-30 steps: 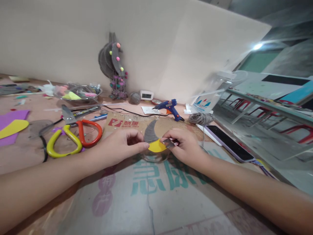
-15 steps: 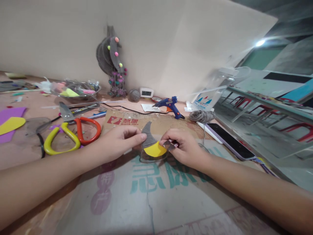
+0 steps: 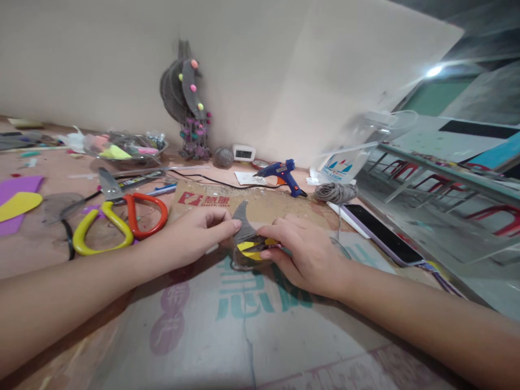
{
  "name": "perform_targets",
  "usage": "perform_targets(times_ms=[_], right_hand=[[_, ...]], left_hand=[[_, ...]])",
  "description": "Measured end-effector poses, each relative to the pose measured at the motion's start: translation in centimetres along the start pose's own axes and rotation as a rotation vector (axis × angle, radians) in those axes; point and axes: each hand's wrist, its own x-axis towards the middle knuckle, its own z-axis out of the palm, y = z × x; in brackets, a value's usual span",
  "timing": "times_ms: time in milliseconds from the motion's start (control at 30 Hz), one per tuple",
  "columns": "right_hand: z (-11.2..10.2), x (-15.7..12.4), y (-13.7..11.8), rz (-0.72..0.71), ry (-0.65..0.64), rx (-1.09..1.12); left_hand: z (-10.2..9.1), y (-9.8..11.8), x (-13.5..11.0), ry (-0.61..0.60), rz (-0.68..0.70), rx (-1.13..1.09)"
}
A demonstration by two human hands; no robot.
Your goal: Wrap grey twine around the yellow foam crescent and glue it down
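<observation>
My left hand pinches the left edge of a small curved piece. Its upper part is wrapped in grey yarn, and bare yellow shows at its lower end. Closed around a small dark pointed tool is my right hand. The tool's tip lies across the yellow end, pointing left; its exact kind is hidden by my fingers. A loop of grey yarn hangs just below the piece. Under both hands lies a printed cardboard sheet.
Yellow-and-red-handled scissors lie left. A blue glue gun, a yarn ball and a phone sit behind and right. A bowl of craft bits and a clock stand near the wall.
My right hand has turned and moved left, bringing the dark tool's tip over the yellow end. My left hand keeps its pinch on the piece, which has shifted slightly left.
</observation>
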Motion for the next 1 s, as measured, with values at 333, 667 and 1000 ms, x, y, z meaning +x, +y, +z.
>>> perform_targets(times_ms=[333, 667, 1000], right_hand=[[0.2, -0.5, 0.6, 0.174, 0.085, 0.115], [1.0, -0.6, 1.8, 0.297, 0.152, 0.203], [1.0, -0.4, 2.0, 0.246, 0.091, 0.203]], left_hand=[[-0.1, 0.1, -0.1, 0.000, 0.008, -0.007], [0.0, 0.1, 0.0, -0.015, -0.018, -0.082], [0.0, -0.5, -0.1, 0.007, -0.024, -0.023]])
